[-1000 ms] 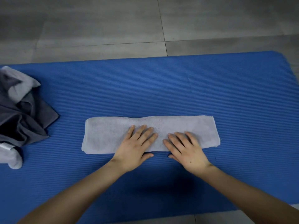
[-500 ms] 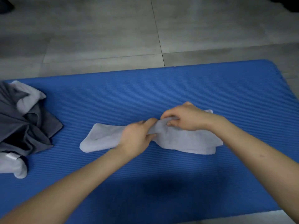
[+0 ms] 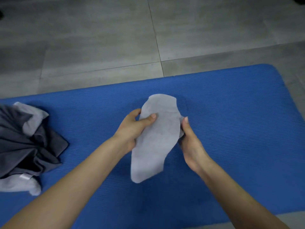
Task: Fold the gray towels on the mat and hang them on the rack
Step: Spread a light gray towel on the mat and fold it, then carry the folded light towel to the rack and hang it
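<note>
The left hand (image 3: 132, 128) and right hand (image 3: 191, 142) hold the folded gray towel (image 3: 156, 141) above the blue mat (image 3: 231, 113), fingers (image 3: 148, 119) pinching its opposite edges, probably to keep the fold intact for the rack.

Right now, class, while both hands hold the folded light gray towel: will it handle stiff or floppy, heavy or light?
Probably floppy: the light gray towel curves and its lower end droops below the left hand and right hand. Likely light for its size, since fingers at its edges carry it. Unlikely to slip; its surface looks soft and matte.
</note>
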Available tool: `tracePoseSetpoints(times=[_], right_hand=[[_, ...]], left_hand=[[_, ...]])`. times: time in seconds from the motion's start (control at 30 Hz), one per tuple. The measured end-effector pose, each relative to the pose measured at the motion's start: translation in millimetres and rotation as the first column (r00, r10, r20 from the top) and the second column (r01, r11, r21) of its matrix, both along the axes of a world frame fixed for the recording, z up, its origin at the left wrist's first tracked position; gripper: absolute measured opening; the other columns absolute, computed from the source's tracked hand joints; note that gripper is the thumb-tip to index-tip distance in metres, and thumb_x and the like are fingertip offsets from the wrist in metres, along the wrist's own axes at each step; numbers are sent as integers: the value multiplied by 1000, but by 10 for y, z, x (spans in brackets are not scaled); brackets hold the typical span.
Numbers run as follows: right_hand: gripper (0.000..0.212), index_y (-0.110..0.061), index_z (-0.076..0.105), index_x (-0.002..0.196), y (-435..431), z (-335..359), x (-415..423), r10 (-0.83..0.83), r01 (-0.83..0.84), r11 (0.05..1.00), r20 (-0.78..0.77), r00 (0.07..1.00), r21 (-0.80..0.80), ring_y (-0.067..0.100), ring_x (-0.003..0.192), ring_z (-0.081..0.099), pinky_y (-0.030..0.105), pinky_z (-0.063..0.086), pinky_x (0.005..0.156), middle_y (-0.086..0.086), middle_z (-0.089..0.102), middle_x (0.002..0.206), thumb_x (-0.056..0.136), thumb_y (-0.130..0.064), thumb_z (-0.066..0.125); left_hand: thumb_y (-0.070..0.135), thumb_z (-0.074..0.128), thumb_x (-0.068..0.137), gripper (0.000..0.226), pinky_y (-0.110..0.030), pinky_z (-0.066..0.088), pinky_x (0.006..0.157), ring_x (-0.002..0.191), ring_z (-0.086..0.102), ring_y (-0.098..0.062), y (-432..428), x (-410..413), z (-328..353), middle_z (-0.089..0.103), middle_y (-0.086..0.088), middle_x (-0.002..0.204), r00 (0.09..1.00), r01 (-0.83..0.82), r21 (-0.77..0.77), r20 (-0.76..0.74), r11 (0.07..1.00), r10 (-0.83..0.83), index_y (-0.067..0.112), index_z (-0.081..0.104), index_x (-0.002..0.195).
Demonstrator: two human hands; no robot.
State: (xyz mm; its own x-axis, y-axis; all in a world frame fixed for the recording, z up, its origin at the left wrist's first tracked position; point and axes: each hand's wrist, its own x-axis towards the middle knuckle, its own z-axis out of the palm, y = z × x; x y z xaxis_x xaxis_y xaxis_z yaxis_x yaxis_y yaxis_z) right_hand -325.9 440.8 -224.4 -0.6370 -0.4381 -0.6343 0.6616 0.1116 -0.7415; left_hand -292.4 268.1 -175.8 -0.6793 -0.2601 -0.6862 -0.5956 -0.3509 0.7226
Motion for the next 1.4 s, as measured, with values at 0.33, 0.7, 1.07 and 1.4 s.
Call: tracePoseSetpoints(times=[0.33, 0.7, 1.07, 1.4], right_hand=[[95, -35, 17, 143, -81, 1588, 265, -4, 16, 978, -55, 998, 209, 11, 103, 61, 18, 50, 77, -7, 64, 112, 74, -14, 78], [63, -37, 45, 128, 355, 4359, 132, 462, 53, 785, -641, 612, 617, 17, 110, 54, 42, 19, 109, 2, 65, 109, 69, -59, 53], [76, -36, 34, 137, 407, 6248, 165, -88, 84, 996, -167, 982, -30, 5, 100, 65, 21, 55, 74, -9, 64, 115, 78, -5, 72], [65, -43, 36, 139, 840, 7299, -386, 552, -89, 762, -572, 607, 641, 15, 92, 58, 32, 44, 86, -5, 64, 97, 81, -44, 67]], left_hand=[[22, 81, 64, 90, -33, 48, 91, 103, 62, -17, 147, 352, 1339, 67, -1, 104, 979, 170, -299, 159, 939, -126, 28, 34, 140], [6, 77, 67, 83, -13, 45, 84, 103, 50, 13, 348, 405, 4036, 54, 30, 110, 921, 316, -461, -60, 829, -384, 59, 39, 117], [-1, 78, 68, 107, -20, 46, 90, 121, 44, 4, 273, 391, 5849, 45, 26, 132, 881, 332, -375, -206, 866, -427, 63, 18, 130], [37, 80, 68, 89, -22, 32, 94, 116, 41, -21, 807, -82, 6588, 49, -3, 125, 776, 354, -881, 90, 313, -625, 33, 32, 143]])
